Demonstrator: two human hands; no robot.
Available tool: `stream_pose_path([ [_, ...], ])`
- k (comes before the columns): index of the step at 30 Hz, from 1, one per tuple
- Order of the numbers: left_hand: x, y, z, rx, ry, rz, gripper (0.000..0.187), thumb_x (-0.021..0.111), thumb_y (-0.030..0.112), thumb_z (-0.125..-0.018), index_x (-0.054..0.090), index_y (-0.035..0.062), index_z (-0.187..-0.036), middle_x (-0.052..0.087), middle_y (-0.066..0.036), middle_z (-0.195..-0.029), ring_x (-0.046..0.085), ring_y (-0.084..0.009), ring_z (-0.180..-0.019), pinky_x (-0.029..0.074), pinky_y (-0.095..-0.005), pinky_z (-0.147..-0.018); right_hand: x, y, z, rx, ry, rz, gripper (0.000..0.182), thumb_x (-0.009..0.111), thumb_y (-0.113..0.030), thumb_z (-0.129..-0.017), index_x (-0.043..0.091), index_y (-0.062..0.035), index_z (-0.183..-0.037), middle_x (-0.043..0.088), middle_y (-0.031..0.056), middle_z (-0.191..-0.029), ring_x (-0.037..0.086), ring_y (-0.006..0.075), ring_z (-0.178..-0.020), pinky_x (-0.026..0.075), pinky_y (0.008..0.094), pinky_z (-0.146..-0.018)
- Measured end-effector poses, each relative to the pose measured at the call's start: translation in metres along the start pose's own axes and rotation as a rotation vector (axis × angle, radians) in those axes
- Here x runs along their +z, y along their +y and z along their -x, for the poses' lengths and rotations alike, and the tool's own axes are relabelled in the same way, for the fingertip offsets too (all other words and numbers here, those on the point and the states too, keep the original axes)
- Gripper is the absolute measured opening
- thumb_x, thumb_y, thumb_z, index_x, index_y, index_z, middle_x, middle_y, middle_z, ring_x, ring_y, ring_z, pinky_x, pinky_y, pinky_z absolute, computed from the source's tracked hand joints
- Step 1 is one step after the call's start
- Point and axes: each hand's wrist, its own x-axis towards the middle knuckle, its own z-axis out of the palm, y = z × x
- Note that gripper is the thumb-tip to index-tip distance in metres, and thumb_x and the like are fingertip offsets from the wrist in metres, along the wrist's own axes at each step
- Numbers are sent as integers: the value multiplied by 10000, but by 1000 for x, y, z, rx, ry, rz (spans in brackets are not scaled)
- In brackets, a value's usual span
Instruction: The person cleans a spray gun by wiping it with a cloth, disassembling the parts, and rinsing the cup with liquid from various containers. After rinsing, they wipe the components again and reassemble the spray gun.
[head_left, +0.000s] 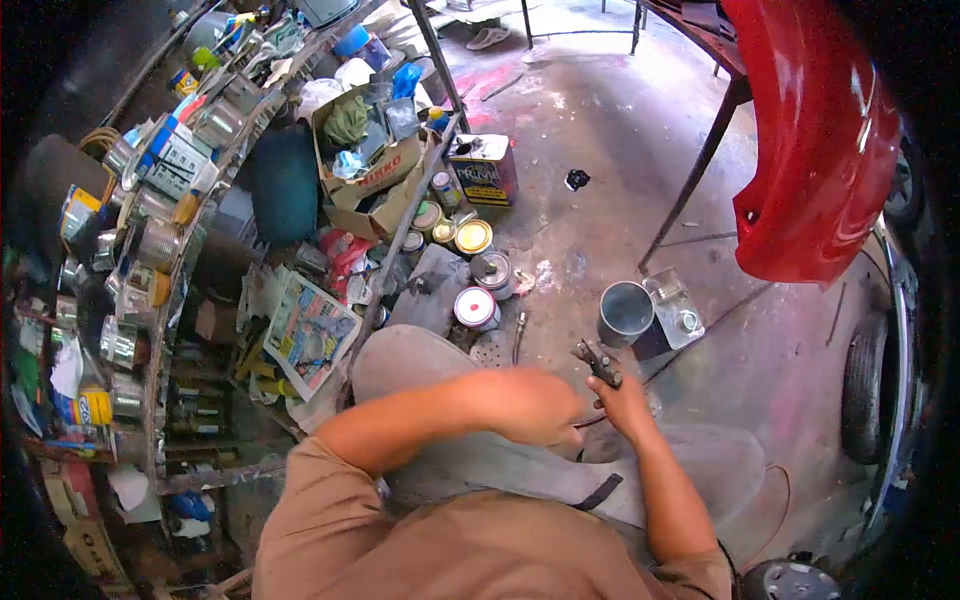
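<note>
My right hand [626, 402] is closed around a dark metal spray gun [597, 362], held above my right knee with its head pointing forward and left. My left hand [545, 408] is smeared by motion just left of it, over my lap, and its fingers cannot be made out. A short dark piece of hose [592, 420] shows between the two hands. Just beyond the spray gun, a grey metal can [627, 312] stands open on the floor. Beside that can is a clear plastic container [675, 305] with a small round item at its near end.
Paint tins [477, 308] and a large rectangular can [484, 170] line the floor at left. A cluttered shelf [165, 330] holds cans and newspaper [312, 335]. A red car panel [815, 150] hangs at upper right. A tyre [864, 388] is at far right.
</note>
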Motion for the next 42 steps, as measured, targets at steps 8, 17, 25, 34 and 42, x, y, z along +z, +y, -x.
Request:
stream_pose_path([
  [8,28,-14,-36,8,96,-92,398,582,379,-909,663,-7,-964,673,-191,-928,651,-363,-928,505,-481,-853,-6,-12,-8,64,17,128,582,695,-295,-878,496,-143,-1404,678,146,-808,652,203,-616,506,373,-617],
  [17,26,-12,-26,49,271,-81,373,593,364,-902,655,2,-966,676,-181,-957,653,-341,-951,514,-463,-834,4,26,-22,-216,-32,430,572,698,-297,-856,512,-151,-1377,686,213,-960,666,385,-873,497,458,-799],
  [25,27,-14,-13,27,274,-85,335,564,324,-917,637,5,-987,663,-180,-972,630,-348,-998,493,-466,-867,0,-33,-10,124,-104,317,531,692,-320,-866,537,-173,-1351,670,247,-979,642,407,-949,494,461,-820],
  [34,-98,-152,68,-424,254,-24,345,545,311,-935,637,-17,-992,649,-212,-969,639,-340,-902,493,-448,-812,2,-16,1,25,-57,364,491,679,-327,-876,568,-162,-1324,653,242,-1077,629,407,-972,489,451,-831],
  [42,-128,-446,87,-851,870,142,320,629,283,-883,644,0,-1031,693,-152,-916,661,-257,-843,505,-379,-758,1,-3,-37,33,-54,541,440,692,-318,-874,611,-78,-1234,664,184,-1061,648,383,-870,499,444,-776],
])
